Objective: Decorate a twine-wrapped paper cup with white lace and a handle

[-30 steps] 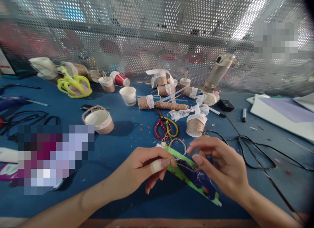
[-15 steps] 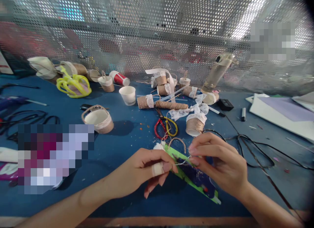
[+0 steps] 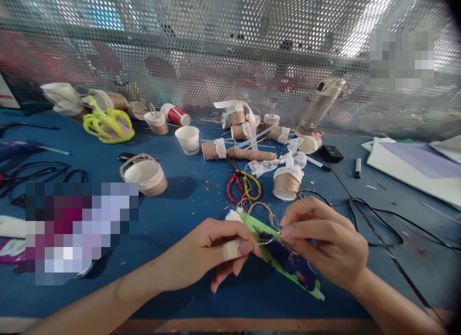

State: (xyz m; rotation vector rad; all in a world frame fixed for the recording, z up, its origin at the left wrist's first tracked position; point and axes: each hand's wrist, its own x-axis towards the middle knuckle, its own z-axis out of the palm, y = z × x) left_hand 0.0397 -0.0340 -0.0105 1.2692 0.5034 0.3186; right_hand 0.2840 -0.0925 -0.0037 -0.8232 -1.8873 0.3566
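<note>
A thin strand of twine [image 3: 269, 241] stretches between my two hands. My left hand [image 3: 216, 246], with a bandage around one finger, pinches one end of it. My right hand [image 3: 326, 241] pinches the strand between thumb and fingertips. A brown loop of twine [image 3: 264, 206] curves up just behind the fingers. Below the hands lies a dark blue glue gun [image 3: 291, 264] on a bright green strip [image 3: 275, 266], partly covered by my fingers. Scissors [image 3: 257, 187] with red and yellow handles lie just beyond. A twine-wrapped cup with lace [image 3: 286, 185] stands behind my right hand.
A twine-covered basket [image 3: 146, 179] and a white paper cup [image 3: 188, 140] stand left of centre. Several twine-wrapped cups lie along the perforated metal screen [image 3: 201, 51]. A tilted bottle [image 3: 319, 106] leans there. Black cable [image 3: 382, 215] and paper sheets [image 3: 414, 169] lie right.
My right hand has shifted slightly right and turned a little. The twine loop near its fingertips now reaches closer to the strand. My left hand has barely moved.
</note>
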